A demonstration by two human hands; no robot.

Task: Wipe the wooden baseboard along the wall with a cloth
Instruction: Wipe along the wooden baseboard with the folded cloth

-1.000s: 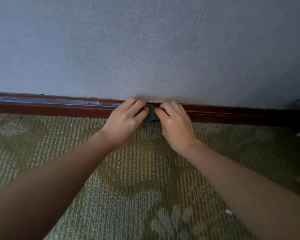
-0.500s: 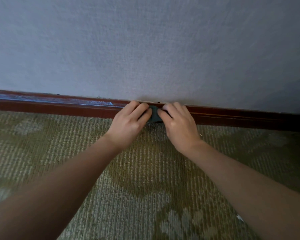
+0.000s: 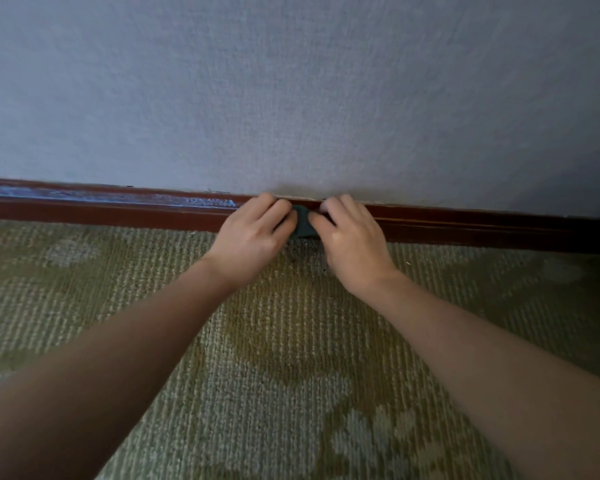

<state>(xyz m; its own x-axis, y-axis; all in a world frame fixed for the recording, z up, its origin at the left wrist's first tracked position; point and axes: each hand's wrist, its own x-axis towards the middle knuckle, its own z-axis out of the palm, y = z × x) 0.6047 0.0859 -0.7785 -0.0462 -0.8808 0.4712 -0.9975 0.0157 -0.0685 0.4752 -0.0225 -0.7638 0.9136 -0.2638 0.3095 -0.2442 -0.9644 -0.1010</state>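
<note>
A dark red-brown wooden baseboard (image 3: 101, 211) runs along the foot of a grey-blue textured wall (image 3: 291, 98), its left stretch marked with pale bluish streaks (image 3: 208, 201) that end just short of the person's left hand (image 3: 253, 237). That hand's fingers (image 3: 274, 211) are curled close together over the left edge of a small dark green cloth (image 3: 303, 221), which is bunched against the face of the board at the middle of the frame, just above an olive-green patterned carpet (image 3: 291, 341). The right hand (image 3: 352, 237) grips the cloth's other edge, fingers (image 3: 340, 206) likewise curled and close together.

The wiping stroke appears to be under way. The next move likely calls for firm pressure and a steady slide along the board.

Most of the cloth is hidden between the hands, and both thumbs are out of sight. Whether the pale streaks are dust, moisture or glare cannot be told. At far right the board fades into shadow.
</note>
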